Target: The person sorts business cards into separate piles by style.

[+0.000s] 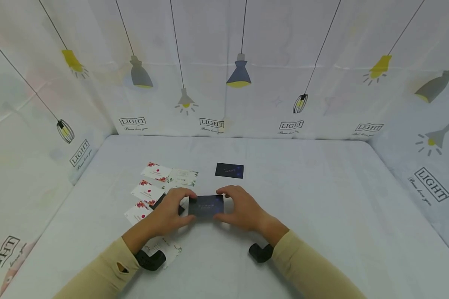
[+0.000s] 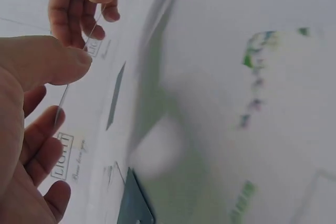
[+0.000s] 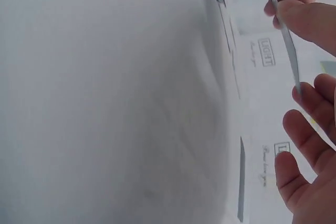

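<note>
Both hands hold one dark card [image 1: 206, 206] up above the white table, its printed face toward the head camera. My left hand [image 1: 171, 211] pinches its left end between thumb and fingers. At the right end, my right hand [image 1: 243, 209] pinches it the same way. Edge-on, the card [image 3: 290, 45] looks thin and slightly bowed in the right wrist view. Another dark card [image 1: 229, 170] lies flat beyond the hands. A third dark card [image 1: 158, 202] lies partly hidden behind the left hand, over the white cards.
White cards with red flowers [image 1: 148, 191] lie in a loose column on the left. Beside them is a card with green leaves [image 1: 183, 176]; another leaf-edged card [image 1: 167, 248] lies under the left wrist. A lamp-printed cloth [image 1: 262, 104] walls the table's back and sides.
</note>
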`<state>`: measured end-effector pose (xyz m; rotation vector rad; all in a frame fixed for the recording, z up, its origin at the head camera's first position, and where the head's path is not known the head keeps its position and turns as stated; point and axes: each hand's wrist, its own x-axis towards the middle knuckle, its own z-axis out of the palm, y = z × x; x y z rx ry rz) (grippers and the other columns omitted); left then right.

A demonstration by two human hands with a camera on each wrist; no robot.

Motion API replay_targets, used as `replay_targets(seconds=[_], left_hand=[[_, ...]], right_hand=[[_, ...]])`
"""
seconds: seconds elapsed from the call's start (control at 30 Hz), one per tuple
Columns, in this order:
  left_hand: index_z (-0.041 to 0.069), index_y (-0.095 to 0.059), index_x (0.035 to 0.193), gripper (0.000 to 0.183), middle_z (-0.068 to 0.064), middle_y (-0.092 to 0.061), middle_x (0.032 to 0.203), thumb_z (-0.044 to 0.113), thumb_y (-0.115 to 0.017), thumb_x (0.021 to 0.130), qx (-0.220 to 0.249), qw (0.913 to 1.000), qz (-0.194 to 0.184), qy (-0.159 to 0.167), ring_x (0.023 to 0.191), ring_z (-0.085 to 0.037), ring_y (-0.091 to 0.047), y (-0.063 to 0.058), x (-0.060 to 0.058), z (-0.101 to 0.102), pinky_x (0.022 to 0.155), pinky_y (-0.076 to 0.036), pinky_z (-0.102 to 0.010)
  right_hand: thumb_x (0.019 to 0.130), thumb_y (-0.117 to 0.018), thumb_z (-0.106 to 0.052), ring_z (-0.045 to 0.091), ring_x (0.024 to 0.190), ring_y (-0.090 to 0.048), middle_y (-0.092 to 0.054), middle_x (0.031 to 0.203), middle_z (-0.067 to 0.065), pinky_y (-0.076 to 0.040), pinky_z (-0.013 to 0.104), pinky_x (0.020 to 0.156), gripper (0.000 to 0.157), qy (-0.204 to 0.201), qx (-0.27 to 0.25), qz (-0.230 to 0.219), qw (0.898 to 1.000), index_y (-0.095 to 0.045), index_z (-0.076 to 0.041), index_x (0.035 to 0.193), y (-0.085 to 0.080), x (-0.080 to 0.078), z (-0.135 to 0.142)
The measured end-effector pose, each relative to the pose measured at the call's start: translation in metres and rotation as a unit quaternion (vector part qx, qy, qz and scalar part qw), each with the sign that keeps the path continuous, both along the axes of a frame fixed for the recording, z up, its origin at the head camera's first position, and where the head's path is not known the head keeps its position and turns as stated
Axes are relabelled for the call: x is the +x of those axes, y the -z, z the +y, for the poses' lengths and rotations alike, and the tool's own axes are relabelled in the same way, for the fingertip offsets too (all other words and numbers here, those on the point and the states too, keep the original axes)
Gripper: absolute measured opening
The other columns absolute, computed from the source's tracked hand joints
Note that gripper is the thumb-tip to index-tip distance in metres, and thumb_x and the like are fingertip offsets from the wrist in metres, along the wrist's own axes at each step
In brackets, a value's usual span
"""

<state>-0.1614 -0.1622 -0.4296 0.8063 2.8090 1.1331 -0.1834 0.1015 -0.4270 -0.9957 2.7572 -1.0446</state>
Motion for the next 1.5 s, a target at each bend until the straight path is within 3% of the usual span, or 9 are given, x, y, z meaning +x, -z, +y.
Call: replay_targets(seconds=[0.27, 0.53, 0.73, 0.9, 1.07, 1.3, 1.5], left_hand=[[0.009, -0.055, 0.131, 0.052, -0.007, -0.053, 0.134, 0.013, -0.080, 0.085, 0.008, 0.9992, -0.036, -0.013, 0.129, -0.028, -0.043, -0.006, -0.013, 0.010, 0.104, -0.040, -0.050], [0.007, -0.057, 0.125, 0.045, -0.008, -0.056, 0.138, 0.009, -0.079, 0.086, 0.026, 0.9994, -0.013, -0.018, 0.132, -0.031, -0.042, -0.014, -0.045, 0.025, 0.108, -0.035, -0.051], [0.008, -0.058, 0.127, 0.044, -0.006, -0.054, 0.142, 0.013, -0.078, 0.088, 0.032, 0.9989, -0.034, -0.011, 0.132, -0.030, -0.041, -0.018, -0.070, 0.038, 0.106, -0.036, -0.051], [0.012, -0.056, 0.139, 0.054, -0.012, -0.053, 0.139, 0.018, -0.078, 0.089, 0.024, 0.9979, -0.057, -0.017, 0.130, -0.031, -0.044, -0.016, -0.084, 0.045, 0.106, -0.036, -0.052], [0.013, -0.056, 0.141, 0.056, -0.011, -0.054, 0.139, 0.018, -0.077, 0.090, 0.026, 0.9964, -0.077, -0.024, 0.128, -0.031, -0.047, -0.008, -0.093, 0.050, 0.105, -0.037, -0.052], [0.013, -0.055, 0.142, 0.057, -0.009, -0.053, 0.140, 0.021, -0.077, 0.090, 0.009, 0.9956, -0.088, -0.029, 0.128, -0.029, -0.046, -0.004, -0.115, 0.062, 0.105, -0.038, -0.048], [0.016, -0.053, 0.144, 0.057, -0.009, -0.052, 0.142, 0.022, -0.075, 0.092, -0.056, 0.9928, -0.095, -0.048, 0.130, -0.031, -0.044, -0.002, -0.128, 0.071, 0.105, -0.037, -0.049]], right_hand=[[0.083, -0.083, -0.027, 0.026, 0.113, -0.057, -0.060, 0.129, 0.006, -0.046, 0.045, 0.096, 0.060, 0.021, -0.017, 0.004, 1.000, -0.058, -0.004, 0.133, -0.002, -0.004, 0.014], [0.085, -0.079, -0.019, 0.030, 0.110, -0.056, -0.060, 0.128, 0.013, -0.047, 0.048, 0.092, 0.057, 0.053, -0.021, 0.029, 0.998, -0.055, -0.005, 0.135, -0.011, -0.018, 0.030], [0.087, -0.078, -0.019, 0.029, 0.109, -0.055, -0.059, 0.126, 0.013, -0.047, 0.047, 0.091, 0.057, 0.081, -0.021, 0.031, 0.996, -0.054, -0.005, 0.136, -0.012, -0.031, 0.042], [0.087, -0.077, -0.019, 0.031, 0.109, -0.056, -0.059, 0.128, 0.016, -0.047, 0.048, 0.092, 0.056, 0.099, -0.029, 0.011, 0.995, -0.054, -0.004, 0.137, -0.010, -0.040, 0.050], [0.088, -0.076, -0.023, 0.032, 0.112, -0.056, -0.059, 0.132, 0.017, -0.046, 0.049, 0.094, 0.056, 0.106, -0.019, -0.012, 0.994, -0.055, -0.005, 0.137, -0.006, -0.050, 0.054], [0.089, -0.073, -0.023, 0.032, 0.117, -0.054, -0.059, 0.132, 0.014, -0.042, 0.051, 0.097, 0.055, 0.134, 0.006, -0.036, 0.990, -0.055, -0.007, 0.139, -0.004, -0.068, 0.061], [0.090, -0.070, -0.023, 0.034, 0.119, -0.052, -0.058, 0.132, 0.017, -0.040, 0.051, 0.099, 0.055, 0.149, 0.009, -0.062, 0.987, -0.054, -0.008, 0.140, 0.001, -0.081, 0.058]])
